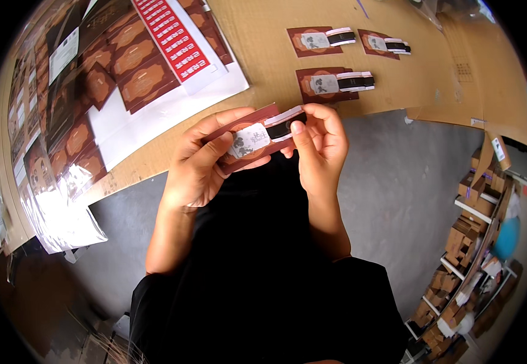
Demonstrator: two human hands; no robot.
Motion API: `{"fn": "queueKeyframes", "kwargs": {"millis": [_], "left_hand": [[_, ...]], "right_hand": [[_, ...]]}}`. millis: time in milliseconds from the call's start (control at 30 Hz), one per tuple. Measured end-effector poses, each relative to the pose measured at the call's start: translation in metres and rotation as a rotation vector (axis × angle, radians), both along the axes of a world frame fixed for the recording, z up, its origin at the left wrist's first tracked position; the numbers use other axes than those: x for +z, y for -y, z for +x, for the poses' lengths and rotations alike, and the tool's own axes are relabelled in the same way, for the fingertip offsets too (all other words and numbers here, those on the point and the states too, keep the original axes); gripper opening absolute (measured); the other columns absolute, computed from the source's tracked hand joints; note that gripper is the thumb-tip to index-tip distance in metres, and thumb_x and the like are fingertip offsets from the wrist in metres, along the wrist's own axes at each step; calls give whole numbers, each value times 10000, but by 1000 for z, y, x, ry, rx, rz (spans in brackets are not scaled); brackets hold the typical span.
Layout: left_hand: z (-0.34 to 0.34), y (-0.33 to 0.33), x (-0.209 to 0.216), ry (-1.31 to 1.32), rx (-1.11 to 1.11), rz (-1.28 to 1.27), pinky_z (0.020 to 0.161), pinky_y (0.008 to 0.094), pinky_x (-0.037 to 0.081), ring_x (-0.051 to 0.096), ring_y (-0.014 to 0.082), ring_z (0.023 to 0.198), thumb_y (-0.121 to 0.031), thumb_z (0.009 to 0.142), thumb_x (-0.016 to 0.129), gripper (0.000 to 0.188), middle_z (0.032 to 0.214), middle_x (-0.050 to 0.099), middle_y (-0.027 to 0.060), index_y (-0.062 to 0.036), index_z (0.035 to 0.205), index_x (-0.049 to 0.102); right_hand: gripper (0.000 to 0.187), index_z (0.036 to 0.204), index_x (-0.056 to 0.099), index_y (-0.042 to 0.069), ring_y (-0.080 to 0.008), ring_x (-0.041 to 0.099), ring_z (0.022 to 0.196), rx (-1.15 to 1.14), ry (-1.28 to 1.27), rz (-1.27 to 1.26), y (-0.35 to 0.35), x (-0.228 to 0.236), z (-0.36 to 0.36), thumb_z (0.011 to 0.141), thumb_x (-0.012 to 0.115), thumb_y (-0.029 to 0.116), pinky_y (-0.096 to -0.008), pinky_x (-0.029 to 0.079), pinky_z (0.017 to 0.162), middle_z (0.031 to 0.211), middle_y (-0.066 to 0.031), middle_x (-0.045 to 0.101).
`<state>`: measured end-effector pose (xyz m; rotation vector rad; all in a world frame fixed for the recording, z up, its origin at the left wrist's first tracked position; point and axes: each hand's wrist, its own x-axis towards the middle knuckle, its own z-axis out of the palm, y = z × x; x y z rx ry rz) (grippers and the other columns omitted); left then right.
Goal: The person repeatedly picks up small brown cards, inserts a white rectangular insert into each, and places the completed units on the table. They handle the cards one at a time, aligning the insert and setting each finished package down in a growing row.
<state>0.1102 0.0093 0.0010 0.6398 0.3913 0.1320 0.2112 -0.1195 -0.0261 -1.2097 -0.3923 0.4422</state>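
Between both hands, near the table's front edge, I hold a dark red card (232, 159) tilted up to the right. A white label with a grey drawing lies on its middle, and a black-and-pale-pink strip bundle (280, 125) covers its right end. My left hand (200, 161) grips the card's left part, thumb on the label's edge. My right hand (321, 142) pinches the bundle's end between thumb and fingers. Beyond, three similar cards with bundles lie apart on the table: one far left (300, 47), one far right (370, 40), one nearer (306, 80).
At left, sheets of printed brown-red cards (136, 73) lie on white paper, with a red-and-white sticker strip (172, 42) on top. Clear plastic film (63, 224) hangs over the table (263, 73) edge. A shelf of cardboard boxes (461, 236) stands at right above the grey floor (379, 200).
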Motion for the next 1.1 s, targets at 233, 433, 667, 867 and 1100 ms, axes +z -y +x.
{"fn": "queueKeyframes", "kwargs": {"millis": [233,433,667,867,1100], "left_hand": [[18,9,-5,-30,-51,4,852,430,466,537,324,996,-2,863,312,344,1166,464,204,70,1193,377],[34,18,-6,-12,-117,-27,870,434,448,515,318,1031,-4,857,327,359,1185,448,200,55,1210,355],[42,21,-14,57,-13,168,891,418,423,426,279,1133,-18,814,409,428,1217,405,173,3,1228,305],[29,5,-28,79,-77,265,866,410,444,475,298,1079,-134,824,466,352,1182,438,159,-29,1150,385],[25,-1,-40,111,-112,210,863,406,448,533,317,1002,-56,828,413,286,1104,475,203,38,1097,399]], "right_hand": [[264,1006,445,-34,-68,530,672,-37,56,-55,18,-7,7,776,573,-44,-196,453,568,849,-76,537],[350,1062,391,-33,-81,543,713,-45,55,-45,29,-9,14,764,572,-63,-198,463,592,904,-98,541],[368,1076,382,-4,-82,523,596,-192,-77,-11,51,-3,49,767,580,-33,-197,437,504,803,-94,578],[363,1104,410,-18,-99,526,589,-237,-52,-76,80,4,85,774,561,-47,-218,441,531,808,-113,601],[315,1072,443,-29,-106,529,594,-308,11,-127,85,6,97,777,552,-49,-227,442,544,815,-102,599]]}}
